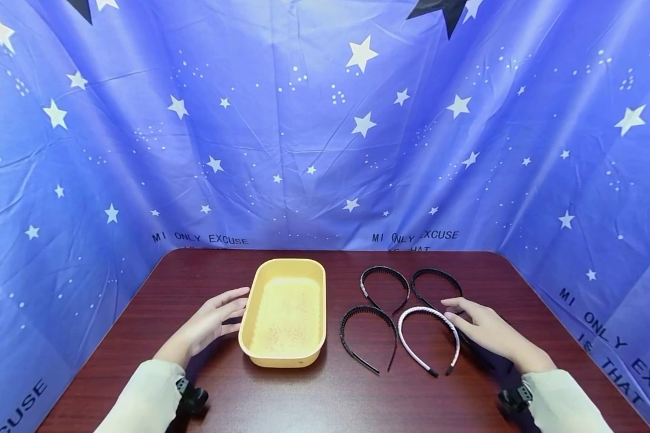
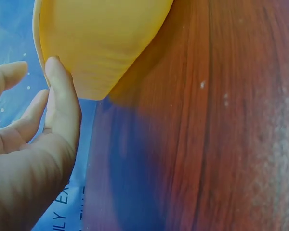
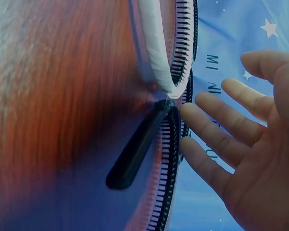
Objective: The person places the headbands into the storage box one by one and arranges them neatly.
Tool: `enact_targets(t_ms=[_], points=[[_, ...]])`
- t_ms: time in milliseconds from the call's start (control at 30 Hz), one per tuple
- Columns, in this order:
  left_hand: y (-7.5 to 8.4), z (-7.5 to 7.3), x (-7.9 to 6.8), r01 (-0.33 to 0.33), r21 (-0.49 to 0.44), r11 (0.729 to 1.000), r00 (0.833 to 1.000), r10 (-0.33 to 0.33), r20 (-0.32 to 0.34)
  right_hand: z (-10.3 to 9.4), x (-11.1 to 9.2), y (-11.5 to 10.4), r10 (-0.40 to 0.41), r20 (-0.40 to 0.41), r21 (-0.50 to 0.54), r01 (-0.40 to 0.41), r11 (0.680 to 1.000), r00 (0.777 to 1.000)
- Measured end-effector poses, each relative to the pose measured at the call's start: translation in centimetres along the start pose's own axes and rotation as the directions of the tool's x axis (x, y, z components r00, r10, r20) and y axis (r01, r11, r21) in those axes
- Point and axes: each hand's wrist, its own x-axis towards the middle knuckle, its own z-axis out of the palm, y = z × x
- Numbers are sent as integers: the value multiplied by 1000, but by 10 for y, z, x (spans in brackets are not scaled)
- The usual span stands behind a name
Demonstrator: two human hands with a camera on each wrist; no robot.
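My left hand [image 1: 210, 322] is beside the left wall of a yellow plastic tray [image 1: 324, 300], fingers extended. In the left wrist view its fingers [image 2: 62, 96] reach the tray's side; firm contact is unclear. On the right, my right hand [image 1: 490, 331] hovers with spread, loosely bent fingers near a white headband [image 1: 425, 310] with dark tips, holding nothing. Three black toothed headbands lie around it: one near left [image 1: 363, 308], one far left [image 1: 384, 269], one far right [image 1: 436, 271], partly behind the hand. The right wrist view shows the white headband [image 3: 156, 53] beside black comb teeth.
A dark red wood-grain table [image 1: 346, 397] carries everything. Blue fabric [image 1: 281, 120] printed with stars and lettering hangs behind and along both sides. The tray stands left of the headbands with a strip of tabletop between. A small black device [image 1: 195, 400] is strapped at each wrist.
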Motion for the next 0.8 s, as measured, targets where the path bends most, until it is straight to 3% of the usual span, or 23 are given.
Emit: enact_targets(t_ms=[800], points=[[-8,3,4,-11,-54,998,999,9,-31,15,23,-25,-75,57,71,71,995,996]])
